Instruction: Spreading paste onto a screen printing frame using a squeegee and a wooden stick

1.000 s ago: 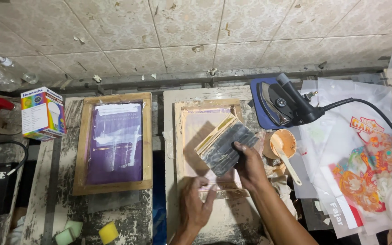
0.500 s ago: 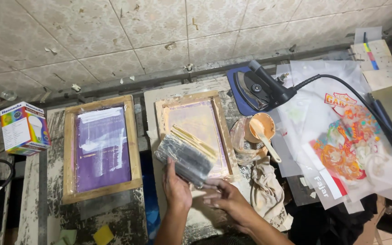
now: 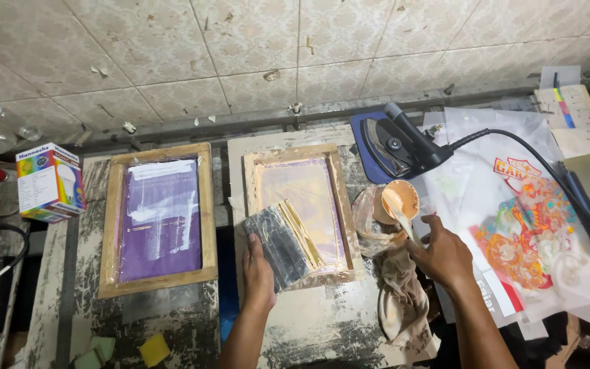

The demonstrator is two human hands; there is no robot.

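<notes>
My left hand (image 3: 259, 272) rests on the lower edge of a dark, ink-smeared squeegee (image 3: 283, 242) that lies tilted on a wooden screen-printing frame (image 3: 301, 212) with a pale pinkish mesh. My right hand (image 3: 441, 254) reaches right toward a small tub of orange ink (image 3: 400, 202) and touches the handle of the pale spatula (image 3: 400, 214) standing in it; its grip on the handle is not clear. A stained cloth (image 3: 400, 301) lies just below that hand.
A second wooden frame with purple mesh (image 3: 160, 217) lies to the left, beside a colourful box (image 3: 48, 182). A flat iron (image 3: 392, 146) on a blue pad sits behind the tub, its black cord crossing colourful printed sheets (image 3: 530, 232). Yellow and green sponges (image 3: 153, 348) lie at the near left.
The squeegee passed from my right hand to my left and now lies on the frame. My right hand moved right to the ink tub's spatula. The view shifted.
</notes>
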